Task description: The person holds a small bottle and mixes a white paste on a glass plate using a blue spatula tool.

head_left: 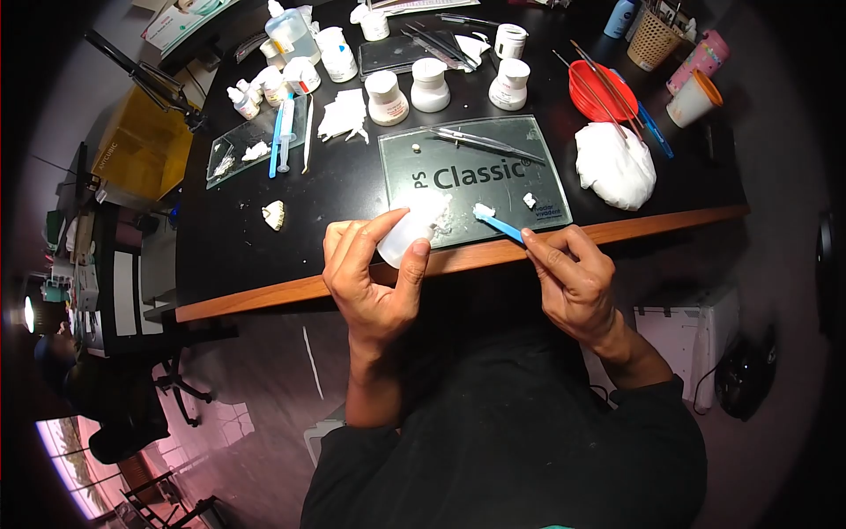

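Observation:
My left hand is closed around a translucent white cup, tilted toward the table, with white powder at its mouth. In my right hand a blue plastic spatula is pinched, its tip at a small white lump over the glass slab. The slab is printed with "Classic" and lies at the table's front edge. Metal tweezers rest across its far part, and another white crumb sits near its right side. Whether the powder has spilled onto the slab I cannot tell.
Several white jars stand behind the slab. To the right are a crumpled white cloth and a red bowl with brushes. A syringe lies on a smaller glass plate at left, near a tooth model.

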